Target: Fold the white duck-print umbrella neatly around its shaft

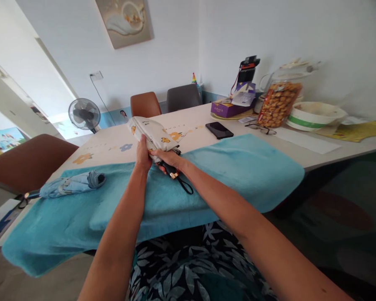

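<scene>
A cream folding umbrella (156,133) with small orange animal prints is held over the table, its canopy gathered but loose. Its black handle (169,170) with a gold-coloured button and a wrist strap points toward me. Along the left side of the canopy, my left hand (143,154) is closed on the fabric. My right hand (167,158) wraps round the lower canopy just above the handle. To the left, a blue folded umbrella (72,184) lies rolled up on a turquoise cloth (238,167).
Beyond the cloth on the table (113,144) lie a phone (219,130) and glasses (260,128). At the right stand a purple box (227,108), a big jar of snacks (278,102) and a white bowl (315,115). Chairs (145,104) and a fan (84,113) are behind.
</scene>
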Available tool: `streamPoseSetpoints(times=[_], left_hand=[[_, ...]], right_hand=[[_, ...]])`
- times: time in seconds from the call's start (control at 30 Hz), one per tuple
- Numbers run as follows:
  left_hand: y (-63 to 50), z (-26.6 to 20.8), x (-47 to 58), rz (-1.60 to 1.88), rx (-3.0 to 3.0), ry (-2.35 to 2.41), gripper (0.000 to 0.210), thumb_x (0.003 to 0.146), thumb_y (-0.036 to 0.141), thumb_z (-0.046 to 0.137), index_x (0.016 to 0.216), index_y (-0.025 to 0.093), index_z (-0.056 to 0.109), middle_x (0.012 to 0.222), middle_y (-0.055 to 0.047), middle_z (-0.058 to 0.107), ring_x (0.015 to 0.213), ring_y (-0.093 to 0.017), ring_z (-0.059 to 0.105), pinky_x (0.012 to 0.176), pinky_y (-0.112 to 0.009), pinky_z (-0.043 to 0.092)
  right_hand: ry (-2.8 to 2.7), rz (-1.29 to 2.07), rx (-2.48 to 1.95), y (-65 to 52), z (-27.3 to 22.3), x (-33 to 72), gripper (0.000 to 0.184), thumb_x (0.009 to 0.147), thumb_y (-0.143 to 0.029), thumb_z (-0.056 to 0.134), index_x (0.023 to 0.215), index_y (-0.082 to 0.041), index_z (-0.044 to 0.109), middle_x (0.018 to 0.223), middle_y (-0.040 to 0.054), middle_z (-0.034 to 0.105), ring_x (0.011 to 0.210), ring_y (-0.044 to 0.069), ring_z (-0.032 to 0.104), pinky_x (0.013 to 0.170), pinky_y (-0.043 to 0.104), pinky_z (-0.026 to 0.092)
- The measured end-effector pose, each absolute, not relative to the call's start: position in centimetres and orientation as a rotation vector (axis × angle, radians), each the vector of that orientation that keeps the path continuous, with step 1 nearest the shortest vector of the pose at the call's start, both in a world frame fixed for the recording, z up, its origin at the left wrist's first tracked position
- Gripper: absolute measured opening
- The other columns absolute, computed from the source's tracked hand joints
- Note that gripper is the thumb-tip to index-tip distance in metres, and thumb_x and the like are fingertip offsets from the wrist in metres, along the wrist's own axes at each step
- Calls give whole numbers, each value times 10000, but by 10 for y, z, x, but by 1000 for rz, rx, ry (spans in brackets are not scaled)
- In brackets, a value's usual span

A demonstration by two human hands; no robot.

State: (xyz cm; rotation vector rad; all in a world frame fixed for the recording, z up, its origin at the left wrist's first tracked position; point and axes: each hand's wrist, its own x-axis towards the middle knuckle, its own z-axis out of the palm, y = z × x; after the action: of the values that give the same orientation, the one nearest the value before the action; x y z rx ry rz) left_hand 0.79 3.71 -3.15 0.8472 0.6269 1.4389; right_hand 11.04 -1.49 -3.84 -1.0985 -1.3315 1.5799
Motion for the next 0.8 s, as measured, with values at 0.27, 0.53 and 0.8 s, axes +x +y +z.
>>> streamPoseSetpoints(times=[0.27,0.53,0.8], left_hand=[[33,-25,-7,1477,758,504,423,842,372,489,1192,158,595,1083,-82,699,1133,-272,597,1021,-418,447],[34,-25,-10,1529,733,501,434,817,389,491,1171,163,601,1096,-83,691,1130,-281,596,1015,-432,448],[40,-24,-21,1550,730,510,481,825,498,487,1163,177,607,1136,-90,672,1152,-271,576,1031,-416,425]], right_hand=[[-1448,1706,-1087,-19,-39,109,482,819,-615,577,695,-151,546,472,10,557,320,100,474,289,200,419],[-1346,1688,-916,-20,-38,103,348,788,-433,714,931,-154,565,670,30,656,443,133,601,344,200,483],[-1430,1791,-865,-22,-36,109,243,853,-318,654,972,-144,534,694,19,652,346,61,440,308,174,394]])
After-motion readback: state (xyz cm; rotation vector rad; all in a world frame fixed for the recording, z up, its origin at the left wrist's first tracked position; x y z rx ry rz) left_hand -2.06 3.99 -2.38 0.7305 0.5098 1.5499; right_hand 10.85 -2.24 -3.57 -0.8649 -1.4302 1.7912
